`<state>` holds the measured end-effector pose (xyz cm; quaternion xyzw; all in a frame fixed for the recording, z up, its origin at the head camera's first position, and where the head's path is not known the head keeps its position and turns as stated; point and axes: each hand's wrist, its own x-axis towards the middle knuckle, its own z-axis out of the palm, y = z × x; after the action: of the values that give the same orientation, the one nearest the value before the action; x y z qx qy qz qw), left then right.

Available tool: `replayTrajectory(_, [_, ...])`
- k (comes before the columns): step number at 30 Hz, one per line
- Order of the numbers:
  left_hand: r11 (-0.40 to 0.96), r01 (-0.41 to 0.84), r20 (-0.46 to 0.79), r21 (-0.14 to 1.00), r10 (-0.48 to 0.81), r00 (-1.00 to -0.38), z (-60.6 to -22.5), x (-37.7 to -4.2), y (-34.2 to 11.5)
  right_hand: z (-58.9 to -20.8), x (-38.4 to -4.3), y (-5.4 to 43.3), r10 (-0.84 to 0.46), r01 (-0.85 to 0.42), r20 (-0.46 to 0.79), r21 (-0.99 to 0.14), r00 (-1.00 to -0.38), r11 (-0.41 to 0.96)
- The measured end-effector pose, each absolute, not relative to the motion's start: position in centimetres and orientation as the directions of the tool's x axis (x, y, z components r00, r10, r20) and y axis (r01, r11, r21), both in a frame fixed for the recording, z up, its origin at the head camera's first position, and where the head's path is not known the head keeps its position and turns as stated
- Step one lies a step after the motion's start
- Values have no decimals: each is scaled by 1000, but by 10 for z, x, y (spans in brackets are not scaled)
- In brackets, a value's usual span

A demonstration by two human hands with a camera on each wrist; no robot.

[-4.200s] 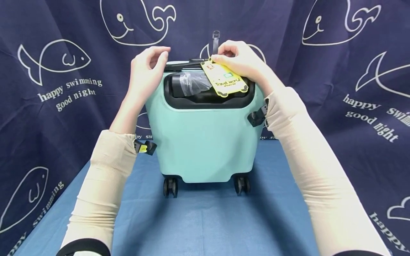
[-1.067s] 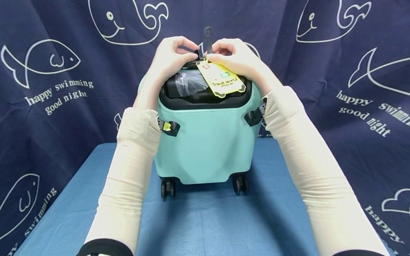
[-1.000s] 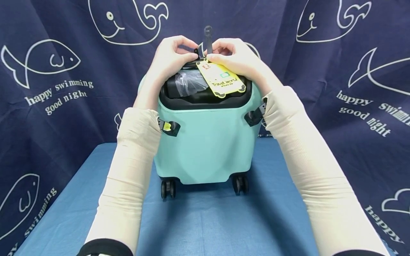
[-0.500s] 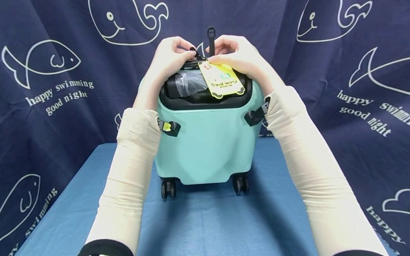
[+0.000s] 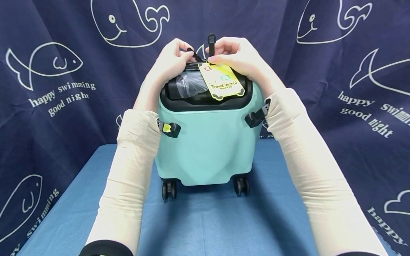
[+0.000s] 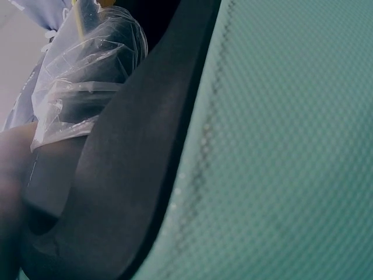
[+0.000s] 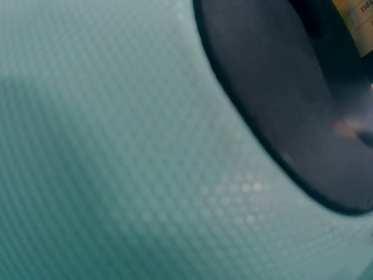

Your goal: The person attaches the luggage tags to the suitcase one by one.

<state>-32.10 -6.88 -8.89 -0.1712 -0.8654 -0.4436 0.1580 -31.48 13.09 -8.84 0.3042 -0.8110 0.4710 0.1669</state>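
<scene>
A mint-green suitcase (image 5: pixel 206 145) stands upright on its wheels, with a black recessed panel near its top. Over that panel hangs a yellow luggage tag (image 5: pixel 222 81) printed "Travel World". My right hand (image 5: pixel 241 55) pinches the base of the tag's black buckle strap (image 5: pixel 211 44), which points up above the suitcase handle. On the other side, my left hand (image 5: pixel 171 60) pinches the free end of a black strap (image 5: pixel 196 56) slanting up to the left. Clear plastic wrap (image 6: pixel 87 76) covers part of the handle in the left wrist view. Both wrist views show mostly the suitcase's textured shell.
Blue cloth (image 5: pixel 205 227) covers the table beneath the suitcase. A navy curtain (image 5: pixel 64 117) with white whale and fish drawings hangs behind and at both sides. Small black wrist cameras sit at both sleeve cuffs, close to the suitcase front.
My left hand has come in from the left and now holds the strap's free end, which leans further left than a second ago. The buckle strap in my right hand has turned its flat face forward.
</scene>
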Motion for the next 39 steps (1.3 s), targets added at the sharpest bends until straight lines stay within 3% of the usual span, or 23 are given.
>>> replayTrajectory(9, [523,460,449,718,158,-880,-91,-322,-69,-88,-314,131,-329,-634,543,-670,-773,386])
replayTrajectory(17, [408,507,493,759,149,-857,-91,-323,-68,-87,-313,130,-331,-634,541,-651,-773,417])
replayTrajectory(22, [373,486,466,790,149,-872,-90,-324,-69,-88,-314,130,-325,-626,537,-697,-779,349])
replayTrajectory(29, [436,539,510,721,194,-838,-92,-325,-69,-91,-315,132,-332,-637,551,-720,-766,275])
replayTrajectory(39, [374,584,560,720,183,-808,-93,-324,-70,-90,-316,131,-298,-641,570,-713,-766,284])
